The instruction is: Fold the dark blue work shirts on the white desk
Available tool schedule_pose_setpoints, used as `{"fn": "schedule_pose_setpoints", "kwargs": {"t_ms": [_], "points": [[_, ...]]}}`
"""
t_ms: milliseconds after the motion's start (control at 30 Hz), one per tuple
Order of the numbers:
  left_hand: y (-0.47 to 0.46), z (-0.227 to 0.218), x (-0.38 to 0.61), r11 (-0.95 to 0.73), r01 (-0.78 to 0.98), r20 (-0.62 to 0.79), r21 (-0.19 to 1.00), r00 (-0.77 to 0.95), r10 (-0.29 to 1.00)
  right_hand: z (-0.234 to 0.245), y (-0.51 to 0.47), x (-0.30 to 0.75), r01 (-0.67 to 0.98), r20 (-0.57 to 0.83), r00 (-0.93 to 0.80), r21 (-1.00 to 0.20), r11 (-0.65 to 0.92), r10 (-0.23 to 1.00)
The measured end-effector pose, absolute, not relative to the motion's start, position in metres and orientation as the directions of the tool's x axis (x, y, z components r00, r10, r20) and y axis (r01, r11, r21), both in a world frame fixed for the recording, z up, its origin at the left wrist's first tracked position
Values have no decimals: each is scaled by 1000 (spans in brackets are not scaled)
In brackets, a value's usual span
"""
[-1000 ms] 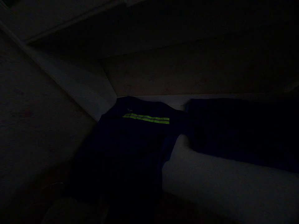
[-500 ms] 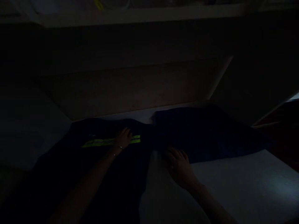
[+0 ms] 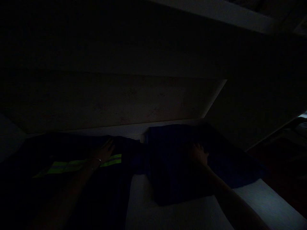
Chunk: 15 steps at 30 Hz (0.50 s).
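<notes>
Dark blue clothing with a yellow-green reflective strip point(image 3: 111, 160) is spread over the left of a pale surface. My left hand point(image 3: 104, 151), a thin bracelet at its wrist, lies on this cloth just above the strip with its fingers stretched out. To the right, a wide dark blue piece of cloth point(image 3: 172, 172) lies on the surface. On top of it rests my right hand point(image 3: 200, 153), fingers extended and nothing visible in them. The picture is very dark, so whether the two pieces of cloth are joined cannot be told.
A pale surface point(image 3: 271, 191) carries the cloth. Behind it rises a dull back panel point(image 3: 144, 102), with a dark side panel point(image 3: 259, 105) at the right. A pale shelf edge point(image 3: 216, 14) crosses overhead.
My right hand has moved from the cloth's near edge up onto its middle. That cloth now reaches farther toward me. The view has tilted and shifted; my left hand stays by the strip.
</notes>
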State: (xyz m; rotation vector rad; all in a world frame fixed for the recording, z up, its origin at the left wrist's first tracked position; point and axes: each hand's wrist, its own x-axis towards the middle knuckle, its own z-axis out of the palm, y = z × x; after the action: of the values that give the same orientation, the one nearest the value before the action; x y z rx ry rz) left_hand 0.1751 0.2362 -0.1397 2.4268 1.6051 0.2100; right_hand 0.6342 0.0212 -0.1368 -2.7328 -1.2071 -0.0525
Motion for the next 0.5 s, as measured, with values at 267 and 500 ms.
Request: {"fn": "schedule_pose_setpoints", "kwargs": {"t_ms": [267, 500], "points": [[146, -95, 291, -536, 690, 108, 487, 561, 821, -130, 6, 632, 713, 265, 698, -347, -610, 665], [103, -83, 389, -467, 626, 100, 624, 530, 842, -116, -73, 620, 750, 549, 632, -611, -252, 547]]}}
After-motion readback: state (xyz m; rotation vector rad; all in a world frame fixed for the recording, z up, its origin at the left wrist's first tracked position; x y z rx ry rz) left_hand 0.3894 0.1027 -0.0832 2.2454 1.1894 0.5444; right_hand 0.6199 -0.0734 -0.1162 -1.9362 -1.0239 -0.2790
